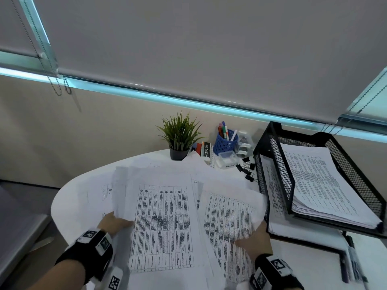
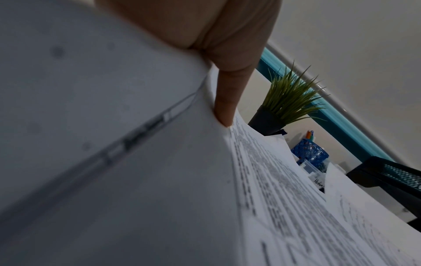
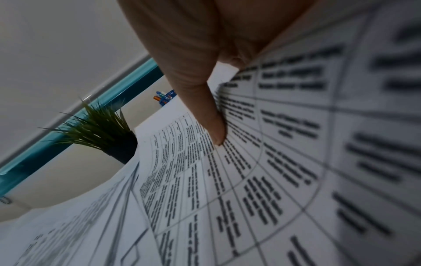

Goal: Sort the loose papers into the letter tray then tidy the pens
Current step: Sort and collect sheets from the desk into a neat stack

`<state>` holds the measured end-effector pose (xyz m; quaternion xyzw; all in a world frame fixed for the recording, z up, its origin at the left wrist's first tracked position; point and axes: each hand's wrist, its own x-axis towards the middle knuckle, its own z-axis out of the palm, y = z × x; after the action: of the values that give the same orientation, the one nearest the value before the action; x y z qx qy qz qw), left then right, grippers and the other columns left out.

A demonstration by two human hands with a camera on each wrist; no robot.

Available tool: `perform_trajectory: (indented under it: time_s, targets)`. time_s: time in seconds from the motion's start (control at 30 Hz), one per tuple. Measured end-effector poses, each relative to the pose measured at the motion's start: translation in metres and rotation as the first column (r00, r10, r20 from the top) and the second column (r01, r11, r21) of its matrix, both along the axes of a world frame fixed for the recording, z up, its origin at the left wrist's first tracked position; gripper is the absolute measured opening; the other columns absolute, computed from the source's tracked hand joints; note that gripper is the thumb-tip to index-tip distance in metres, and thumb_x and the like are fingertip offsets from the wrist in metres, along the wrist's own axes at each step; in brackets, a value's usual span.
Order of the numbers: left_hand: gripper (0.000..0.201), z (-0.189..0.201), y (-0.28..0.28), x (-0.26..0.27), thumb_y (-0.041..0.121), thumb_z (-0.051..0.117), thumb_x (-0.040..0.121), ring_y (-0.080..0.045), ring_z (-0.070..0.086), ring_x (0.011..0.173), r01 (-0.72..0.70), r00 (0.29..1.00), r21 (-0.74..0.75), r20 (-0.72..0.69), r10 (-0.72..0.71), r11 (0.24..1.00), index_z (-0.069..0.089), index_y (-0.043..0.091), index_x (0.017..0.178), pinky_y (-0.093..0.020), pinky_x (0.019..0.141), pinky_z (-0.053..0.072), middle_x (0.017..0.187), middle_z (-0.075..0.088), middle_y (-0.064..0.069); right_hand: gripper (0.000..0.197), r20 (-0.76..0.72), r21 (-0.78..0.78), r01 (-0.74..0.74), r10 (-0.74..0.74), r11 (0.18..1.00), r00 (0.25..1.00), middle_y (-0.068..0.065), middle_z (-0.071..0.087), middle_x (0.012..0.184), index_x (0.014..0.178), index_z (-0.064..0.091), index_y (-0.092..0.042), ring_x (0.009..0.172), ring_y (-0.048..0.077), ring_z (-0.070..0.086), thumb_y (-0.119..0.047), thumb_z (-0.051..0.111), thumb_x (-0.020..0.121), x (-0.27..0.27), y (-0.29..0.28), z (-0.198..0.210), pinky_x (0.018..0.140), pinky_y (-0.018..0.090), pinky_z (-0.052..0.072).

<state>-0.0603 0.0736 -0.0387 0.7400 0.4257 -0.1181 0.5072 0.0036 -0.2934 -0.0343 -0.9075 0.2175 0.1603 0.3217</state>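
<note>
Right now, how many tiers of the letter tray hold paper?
2: upper tier holds a thick stack; lower tier holds sheets, mostly hidden beneath.

Matt paper sheets (image 1: 163,222), black-mesh metal tray (image 1: 280,162)

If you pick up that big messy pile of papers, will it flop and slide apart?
Probably floppy: the loose papers already curl where the left hand and right hand grip them. They are fanned unevenly, so sheets may slip out. Likely light.
</note>
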Motion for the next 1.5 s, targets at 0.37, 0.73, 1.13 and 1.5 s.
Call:
perform_trajectory:
  time_s: [0.37, 0.73, 1.13, 1.5]
  targets:
    - [0.054, -0.005, 0.003, 0.002, 0.001, 0.074, 0.074, -0.042, 0.054, 0.111, 0.006, 1.0, -0.016, 0.008, -0.005, 1.0, 0.05, -0.016, 0.119, -0.04, 0.088, 0.042, 0.119, 0.057, -0.031, 0.057, 0.097, 0.091, 0.058, -0.066, 0.994, 0.993, 0.022, 0.06, 0.112, 0.125, 0.051, 0.006, 0.102, 0.032, 0.058, -0.001, 0.073, 0.073, 0.006, -0.006, 0.019, 0.071, 0.027, 0.048]
    - [0.047, -0.01, 0.006, 0.008, 0.007, 0.075, 0.074, -0.036, 0.059, 0.098, 0.053, 0.998, -0.064, 0.04, -0.05, 0.997, 0.055, -0.012, 0.113, -0.042, 0.09, 0.045, 0.112, 0.062, -0.025, 0.013, 0.361, -0.087, -0.096, 0.121, 0.992, 0.925, -0.002, 0.058, 0.059, 0.082, 0.07, -0.016, 0.05, 0.015, 0.048, -0.01, 0.059, 0.087, 0.025, -0.013, 0.087, 0.048, 0.02, 0.034]
    - [0.058, -0.017, 0.007, 0.013, 0.012, 0.072, 0.078, -0.039, 0.055, 0.114, 0.086, 0.996, -0.089, 0.03, -0.084, 0.992, 0.048, -0.007, 0.126, -0.046, 0.1, 0.042, 0.124, 0.058, -0.023, 0.02, 0.606, -0.208, -0.011, 0.137, 0.978, 0.784, 0.008, 0.063, 0.059, 0.094, 0.075, -0.018, 0.056, 0.031, 0.058, -0.017, 0.055, 0.09, 0.027, -0.02, 0.181, 0.056, 0.03, 0.048]
    - [0.082, -0.023, -0.011, 0.024, 0.026, 0.072, 0.079, -0.037, 0.041, 0.13, 0.162, 0.987, -0.108, 0.014, -0.161, 0.981, 0.029, -0.003, 0.142, -0.046, 0.108, 0.034, 0.144, 0.039, -0.02, 0.021, 0.645, 0.09, -0.069, -0.005, 0.994, 0.764, 0.004, 0.069, 0.085, 0.105, 0.072, -0.013, 0.073, 0.017, 0.058, -0.021, 0.063, 0.087, 0.028, 0.006, 0.209, 0.072, 0.026, 0.044]
